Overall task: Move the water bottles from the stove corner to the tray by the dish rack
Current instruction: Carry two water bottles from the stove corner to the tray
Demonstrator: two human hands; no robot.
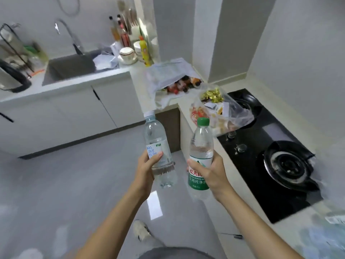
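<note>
The black wire dish rack (14, 51) at the far left is blurred and cut off by the edge; no tray can be made out.

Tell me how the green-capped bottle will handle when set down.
The green-capped bottle looks mostly full, so probably hefty. Tall and narrow, it may tip if set down tilted. The right hand grips its label; the thin clear plastic likely flexes.

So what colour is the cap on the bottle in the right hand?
Green, on the green-labelled plastic water bottle; head view.
</note>
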